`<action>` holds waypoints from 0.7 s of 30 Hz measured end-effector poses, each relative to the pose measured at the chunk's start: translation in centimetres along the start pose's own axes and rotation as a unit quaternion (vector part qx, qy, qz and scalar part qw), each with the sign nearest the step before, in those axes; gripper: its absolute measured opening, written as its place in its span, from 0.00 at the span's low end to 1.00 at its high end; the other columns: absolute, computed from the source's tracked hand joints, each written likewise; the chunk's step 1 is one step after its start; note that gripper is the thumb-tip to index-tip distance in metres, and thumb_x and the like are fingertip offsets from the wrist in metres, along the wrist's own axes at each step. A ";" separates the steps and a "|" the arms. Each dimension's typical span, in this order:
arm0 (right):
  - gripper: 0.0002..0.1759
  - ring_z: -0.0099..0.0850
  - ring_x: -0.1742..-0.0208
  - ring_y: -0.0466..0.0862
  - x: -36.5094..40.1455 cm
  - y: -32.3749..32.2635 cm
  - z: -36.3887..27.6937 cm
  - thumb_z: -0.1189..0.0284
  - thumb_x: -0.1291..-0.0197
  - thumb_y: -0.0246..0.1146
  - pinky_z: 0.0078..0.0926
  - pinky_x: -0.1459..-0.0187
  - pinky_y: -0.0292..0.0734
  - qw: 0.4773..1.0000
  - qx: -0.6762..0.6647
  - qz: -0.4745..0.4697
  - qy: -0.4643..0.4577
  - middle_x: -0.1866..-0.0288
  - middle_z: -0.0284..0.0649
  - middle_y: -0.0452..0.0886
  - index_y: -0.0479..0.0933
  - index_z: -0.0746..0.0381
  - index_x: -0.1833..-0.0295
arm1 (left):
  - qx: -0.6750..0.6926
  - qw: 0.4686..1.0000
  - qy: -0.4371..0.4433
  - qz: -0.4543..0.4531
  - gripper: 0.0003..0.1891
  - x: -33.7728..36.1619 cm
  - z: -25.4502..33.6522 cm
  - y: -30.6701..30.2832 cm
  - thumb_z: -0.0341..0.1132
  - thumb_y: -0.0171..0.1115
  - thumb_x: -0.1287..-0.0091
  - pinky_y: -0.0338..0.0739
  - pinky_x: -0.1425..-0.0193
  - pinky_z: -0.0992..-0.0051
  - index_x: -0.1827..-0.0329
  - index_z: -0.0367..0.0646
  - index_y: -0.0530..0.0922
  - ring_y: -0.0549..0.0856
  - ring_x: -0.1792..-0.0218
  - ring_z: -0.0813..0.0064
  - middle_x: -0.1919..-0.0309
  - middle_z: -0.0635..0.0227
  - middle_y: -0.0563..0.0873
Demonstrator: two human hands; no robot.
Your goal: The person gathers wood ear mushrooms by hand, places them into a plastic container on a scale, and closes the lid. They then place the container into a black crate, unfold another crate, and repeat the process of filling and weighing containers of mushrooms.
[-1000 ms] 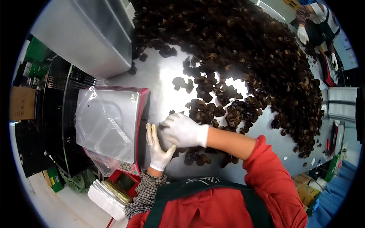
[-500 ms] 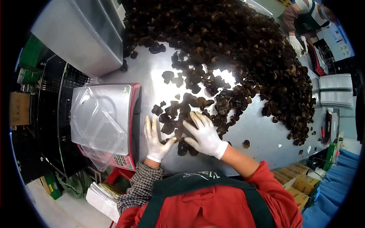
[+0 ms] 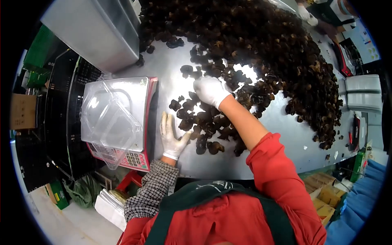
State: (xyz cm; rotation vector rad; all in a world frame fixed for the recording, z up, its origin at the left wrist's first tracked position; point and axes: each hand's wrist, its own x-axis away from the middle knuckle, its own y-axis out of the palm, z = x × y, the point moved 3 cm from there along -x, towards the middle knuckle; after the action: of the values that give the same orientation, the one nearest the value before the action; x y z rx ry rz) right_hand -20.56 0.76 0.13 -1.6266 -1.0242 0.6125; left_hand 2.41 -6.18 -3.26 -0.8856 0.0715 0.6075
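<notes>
A big heap of dark brown dried mushrooms (image 3: 261, 45) covers the steel table (image 3: 281, 143). A smaller loose bunch of mushrooms (image 3: 206, 126) lies near its front edge. My left hand (image 3: 170, 136), in a white glove, rests flat and open on the table beside that bunch, just right of the scale. My right hand (image 3: 209, 90), also gloved, reaches over the bunch with its fingers curled down on the mushrooms; whether it grips any is hidden. A clear plastic clamshell box (image 3: 107, 118) lies open on a red-rimmed scale (image 3: 141, 157) at the left.
A large steel bin (image 3: 98, 32) stands at the back left. Black crates (image 3: 61, 122) sit left of the scale. White stacked trays (image 3: 361, 96) are at the right. Another person's gloved hand (image 3: 304, 14) works at the far end. Cardboard boxes (image 3: 322, 196) sit below the table.
My right hand has moved from the near mushrooms forward toward the heap, the arm stretching out. My left hand stays flat by the scale. The loose bunch has spread nearer the table edge.
</notes>
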 end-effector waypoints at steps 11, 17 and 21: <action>0.07 0.21 0.67 0.74 36.3 -9.5 6.0 0.73 0.39 0.62 0.19 0.61 0.72 0.846 -0.330 0.145 0.392 0.70 0.35 0.77 0.79 0.67 0.59 | -0.005 1.000 0.003 -0.003 0.46 -0.2 0.2 -0.1 0.51 0.73 0.46 0.57 0.27 0.56 0.29 0.36 0.62 0.63 0.29 0.46 0.28 0.46 0.60; 0.13 0.46 0.52 0.81 43.9 -4.2 5.6 0.71 0.44 0.66 0.35 0.49 0.76 0.858 -0.197 0.196 0.433 0.56 0.48 0.82 0.80 0.65 0.54 | -0.011 0.999 0.021 -0.026 0.47 -0.3 0.2 0.5 0.52 0.71 0.44 0.56 0.26 0.57 0.28 0.35 0.59 0.60 0.28 0.47 0.28 0.45 0.59; 0.22 0.49 0.44 0.76 27.6 -1.9 3.1 0.66 0.44 0.65 0.43 0.42 0.73 0.948 -0.092 0.238 0.193 0.43 0.53 0.76 0.76 0.62 0.44 | -0.017 0.999 0.014 -0.030 0.47 -0.5 0.4 0.2 0.52 0.71 0.44 0.54 0.25 0.57 0.28 0.34 0.59 0.60 0.28 0.47 0.28 0.45 0.59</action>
State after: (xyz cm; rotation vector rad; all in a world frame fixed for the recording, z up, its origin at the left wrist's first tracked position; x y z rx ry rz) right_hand -9.94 26.17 3.95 -2.0810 -0.4075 0.4898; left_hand 1.77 -5.99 -2.99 -0.9256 0.0606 0.5422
